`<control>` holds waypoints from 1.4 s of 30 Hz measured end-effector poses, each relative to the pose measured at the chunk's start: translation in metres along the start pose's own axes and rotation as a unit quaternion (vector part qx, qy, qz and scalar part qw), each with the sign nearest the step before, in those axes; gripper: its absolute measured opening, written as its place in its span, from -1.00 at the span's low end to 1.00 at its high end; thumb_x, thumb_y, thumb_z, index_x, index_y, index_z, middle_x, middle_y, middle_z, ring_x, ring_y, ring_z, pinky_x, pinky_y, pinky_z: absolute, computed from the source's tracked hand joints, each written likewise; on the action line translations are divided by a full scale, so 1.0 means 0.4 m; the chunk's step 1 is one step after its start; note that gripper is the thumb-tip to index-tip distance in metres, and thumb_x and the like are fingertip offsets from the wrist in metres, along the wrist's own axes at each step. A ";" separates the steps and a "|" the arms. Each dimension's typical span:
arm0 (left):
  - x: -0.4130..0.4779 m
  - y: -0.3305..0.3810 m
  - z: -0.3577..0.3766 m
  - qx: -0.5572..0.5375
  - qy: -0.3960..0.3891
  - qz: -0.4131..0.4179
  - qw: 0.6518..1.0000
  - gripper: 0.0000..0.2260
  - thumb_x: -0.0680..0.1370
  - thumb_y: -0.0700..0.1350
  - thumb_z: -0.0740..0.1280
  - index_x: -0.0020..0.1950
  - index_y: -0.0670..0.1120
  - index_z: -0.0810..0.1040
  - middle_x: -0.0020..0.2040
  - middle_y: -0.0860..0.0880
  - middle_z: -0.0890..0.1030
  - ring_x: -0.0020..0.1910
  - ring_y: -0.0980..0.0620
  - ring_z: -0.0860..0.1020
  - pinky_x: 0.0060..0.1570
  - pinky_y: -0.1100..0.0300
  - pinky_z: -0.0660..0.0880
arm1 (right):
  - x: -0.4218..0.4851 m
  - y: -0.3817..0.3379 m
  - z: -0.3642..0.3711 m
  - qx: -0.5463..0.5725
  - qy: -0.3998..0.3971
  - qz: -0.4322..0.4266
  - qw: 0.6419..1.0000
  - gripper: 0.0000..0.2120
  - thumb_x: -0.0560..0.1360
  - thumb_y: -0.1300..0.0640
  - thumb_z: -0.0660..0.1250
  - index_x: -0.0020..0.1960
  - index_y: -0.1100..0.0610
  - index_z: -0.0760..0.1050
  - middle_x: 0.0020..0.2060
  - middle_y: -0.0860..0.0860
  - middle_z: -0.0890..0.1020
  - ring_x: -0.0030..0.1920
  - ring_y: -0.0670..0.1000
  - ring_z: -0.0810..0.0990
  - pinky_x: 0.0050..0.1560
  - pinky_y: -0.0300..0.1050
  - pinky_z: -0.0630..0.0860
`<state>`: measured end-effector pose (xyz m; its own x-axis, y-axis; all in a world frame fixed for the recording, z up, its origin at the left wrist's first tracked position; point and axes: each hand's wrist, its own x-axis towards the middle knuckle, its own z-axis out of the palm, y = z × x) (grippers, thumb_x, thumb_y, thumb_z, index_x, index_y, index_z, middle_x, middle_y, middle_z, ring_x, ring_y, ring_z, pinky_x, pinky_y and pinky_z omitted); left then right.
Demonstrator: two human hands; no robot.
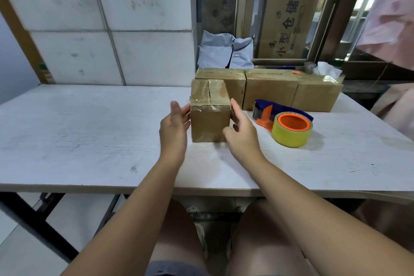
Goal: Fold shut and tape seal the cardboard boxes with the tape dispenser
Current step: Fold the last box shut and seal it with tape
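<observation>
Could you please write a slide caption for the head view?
Left hand and right hand flank a taped cardboard box on a white table, tape dispenser to its right.

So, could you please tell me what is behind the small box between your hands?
Behind the small box stands another taped box, with a third taped box to its right. The small box hides the second one's lower left part.

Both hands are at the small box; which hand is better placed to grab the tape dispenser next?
Probably the right hand: the tape dispenser lies on the table just right of the small box, on that hand's side. The left hand would have to cross the box.
</observation>
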<state>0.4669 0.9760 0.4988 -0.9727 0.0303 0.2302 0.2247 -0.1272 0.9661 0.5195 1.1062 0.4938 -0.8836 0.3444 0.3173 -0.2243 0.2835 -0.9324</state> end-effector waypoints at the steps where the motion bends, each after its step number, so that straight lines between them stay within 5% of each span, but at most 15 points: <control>1: 0.008 0.006 -0.011 -0.008 -0.016 -0.001 1.000 -0.51 0.63 0.20 -0.02 0.16 -0.05 0.60 0.14 -0.03 0.63 0.16 0.09 0.57 0.27 0.16 0.44 | 0.002 -0.012 -0.010 -0.007 0.008 -0.024 1.000 -0.39 0.53 0.34 0.19 0.51 -0.03 0.18 0.31 -0.21 0.35 0.32 -0.23 0.30 0.06 -0.56 0.30; 4: 0.026 0.018 -0.039 0.028 -0.024 0.020 0.999 -0.61 0.66 0.05 0.06 0.23 -0.15 0.56 0.15 -0.01 0.61 0.14 0.14 0.57 0.17 0.29 0.48 | 0.038 -0.035 -0.037 -0.045 0.047 -0.073 0.995 -0.64 0.59 0.12 0.22 0.38 -0.03 0.39 0.36 -0.07 0.41 0.31 -0.12 0.39 0.27 -0.23 0.35; 9: 0.048 0.015 -0.048 0.069 -0.029 0.041 0.996 -0.82 0.58 -0.25 0.28 0.04 -0.06 0.64 -0.12 0.07 0.67 -0.17 0.18 0.62 -0.05 0.31 0.54 | 0.113 -0.015 -0.072 -0.065 0.041 -0.029 0.997 -0.73 0.61 0.05 0.12 0.02 -0.16 0.58 -0.05 0.05 0.67 0.03 0.13 0.61 0.14 0.23 0.51; 16: 0.068 0.011 -0.054 0.104 -0.090 0.095 0.986 -0.64 0.54 -0.33 0.32 0.05 0.17 0.57 -0.25 0.06 0.57 -0.26 0.12 0.55 -0.08 0.30 0.52 | 0.124 0.003 -0.113 -0.069 -0.069 -0.035 0.995 -0.66 0.60 0.27 0.19 0.13 -0.12 0.58 0.27 -0.10 0.54 0.29 -0.15 0.46 0.31 -0.09 0.44; 24: 0.096 0.032 -0.068 0.153 -0.144 0.110 0.971 -0.67 0.52 -0.32 0.34 0.01 0.14 0.60 -0.14 0.05 0.61 -0.18 0.14 0.57 -0.04 0.34 0.49 | 0.131 -0.014 -0.151 -0.038 -0.137 -0.026 0.990 -0.60 0.53 0.33 0.29 0.11 -0.17 0.55 0.27 -0.05 0.54 0.28 -0.22 0.45 0.32 -0.26 0.38; 30: 0.102 0.051 -0.074 0.163 -0.164 0.114 0.966 -0.73 0.49 -0.29 0.39 -0.05 0.12 0.60 -0.04 0.08 0.62 -0.11 0.26 0.57 -0.01 0.40 0.46 | 0.138 -0.009 -0.162 -0.029 -0.160 -0.008 0.987 -0.62 0.52 0.30 0.31 0.18 -0.13 0.56 0.20 -0.04 0.60 0.18 -0.16 0.53 0.31 -0.14 0.42; 36: 0.099 0.044 -0.076 0.174 -0.180 0.124 0.960 -0.83 0.52 -0.25 0.37 0.01 0.01 0.60 0.23 0.10 0.53 0.23 0.24 0.48 0.25 0.31 0.41 | 0.139 -0.002 -0.154 -0.013 -0.153 -0.004 0.988 -0.64 0.52 0.26 0.34 0.10 -0.20 0.58 0.14 -0.05 0.63 0.18 -0.10 0.57 0.30 0.00 0.45; 42: 0.087 0.037 -0.063 0.195 -0.187 0.149 0.951 -0.87 0.52 -0.26 0.35 -0.04 -0.03 0.53 0.21 0.15 0.55 0.24 0.29 0.47 0.35 0.19 0.35 | 0.133 -0.006 -0.152 -0.002 -0.151 0.001 0.989 -0.63 0.50 0.29 0.35 0.11 -0.16 0.57 0.12 -0.04 0.64 0.18 -0.09 0.56 0.31 -0.02 0.45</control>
<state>0.4351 0.9500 0.5179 -0.7895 0.4103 0.4563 0.5631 0.1888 0.8045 0.4979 1.1784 0.5236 -0.9664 0.0629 0.2494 -0.2218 0.2873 -0.9318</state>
